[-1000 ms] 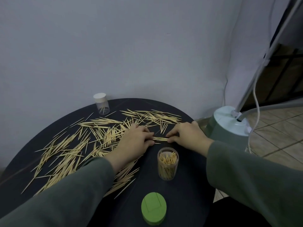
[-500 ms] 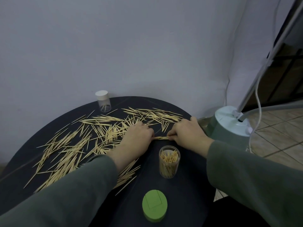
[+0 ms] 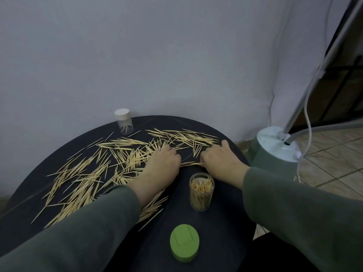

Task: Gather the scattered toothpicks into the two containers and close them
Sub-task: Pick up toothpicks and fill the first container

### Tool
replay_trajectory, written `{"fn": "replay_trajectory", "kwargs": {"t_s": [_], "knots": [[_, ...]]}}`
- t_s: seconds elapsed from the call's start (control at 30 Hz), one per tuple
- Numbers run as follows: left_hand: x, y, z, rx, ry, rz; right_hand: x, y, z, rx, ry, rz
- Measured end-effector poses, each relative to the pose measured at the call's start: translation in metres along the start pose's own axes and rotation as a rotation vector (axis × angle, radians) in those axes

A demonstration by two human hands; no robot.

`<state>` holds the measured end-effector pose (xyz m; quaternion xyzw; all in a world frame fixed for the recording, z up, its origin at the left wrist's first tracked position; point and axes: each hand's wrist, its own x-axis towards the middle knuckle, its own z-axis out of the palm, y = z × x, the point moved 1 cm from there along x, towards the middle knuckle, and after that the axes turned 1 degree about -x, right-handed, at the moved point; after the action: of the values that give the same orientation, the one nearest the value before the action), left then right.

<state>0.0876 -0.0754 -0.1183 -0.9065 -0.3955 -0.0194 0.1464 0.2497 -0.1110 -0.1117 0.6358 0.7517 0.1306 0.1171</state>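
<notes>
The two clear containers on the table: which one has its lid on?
The small container at the far edge, by the wall, wears a white cap. The container near the hands stands open, part-filled with toothpicks; a green lid lies apart.

Head-worn view, forward-down, close over table

Both hands work over the round black table: the left hand and right hand pinch 1 small bundle of toothpicks between them, just beyond the open clear container.
</notes>
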Motion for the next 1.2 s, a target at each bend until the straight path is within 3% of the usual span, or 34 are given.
{"fn": "replay_trajectory", "kwargs": {"t_s": [0.23,0.47,0.67,0.87,1.0,1.2], "knots": [[-0.004,-0.002,0.001,-0.039,0.032,-0.024,-0.003,-0.001,0.000,-0.027,0.032,-0.009],[-0.011,-0.004,-0.004,-0.259,0.153,-0.099,-0.009,-0.003,-0.001,0.018,0.039,-0.023],[-0.015,-0.004,-0.020,-0.833,0.143,-0.330,-0.012,0.008,-0.008,0.625,0.194,0.162],[-0.024,0.003,-0.045,-1.323,0.213,-0.378,-0.026,0.014,-0.028,1.200,0.234,0.109],[-0.032,0.011,-0.054,-1.428,0.242,-0.332,-0.032,0.017,-0.037,1.370,0.286,0.039],[-0.047,0.017,-0.059,-1.359,0.174,-0.196,-0.046,0.020,-0.032,1.419,0.134,-0.180]]}}
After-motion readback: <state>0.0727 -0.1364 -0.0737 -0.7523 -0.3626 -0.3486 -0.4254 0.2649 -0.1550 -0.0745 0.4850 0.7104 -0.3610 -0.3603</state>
